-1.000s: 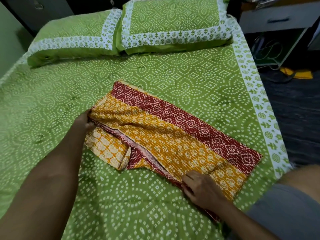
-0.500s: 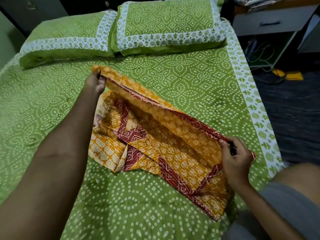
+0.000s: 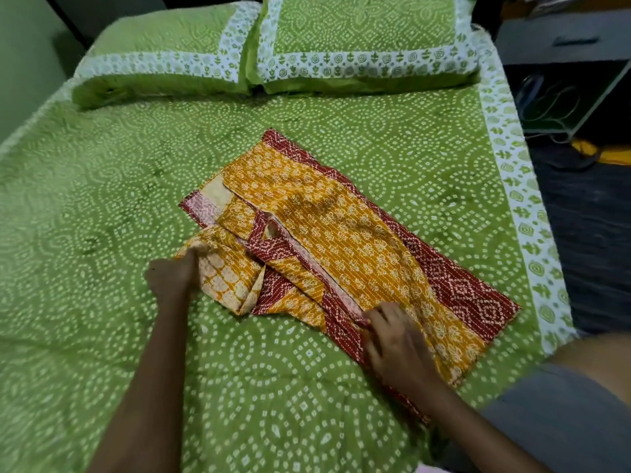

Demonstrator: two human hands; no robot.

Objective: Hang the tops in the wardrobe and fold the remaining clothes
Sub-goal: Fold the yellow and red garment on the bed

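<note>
A yellow and red printed garment [image 3: 345, 247] lies folded lengthwise on the green bedspread [image 3: 102, 199], running from the middle of the frame down toward the lower right, its dark red border along the upper-right edge. The left hand [image 3: 172, 276], left of centre, sits at the garment's lower-left corner, where a paler yellow flap sticks out; its fingers look curled onto the cloth's edge, though motion blur makes the exact grip hard to read. The right hand [image 3: 396, 339], lower right of centre, rests on the near long edge of the garment with fingers bent, seemingly pinching the red trim (this hand is blurred as well). Two green pillows [image 3: 358, 32] with white patterned bands lie side by side across the top of the frame. At the upper right, beside the bed, stands a grey drawer unit [image 3: 566, 39] over a dark floor, with something yellow [image 3: 594, 151] lying on the floor below it.
</note>
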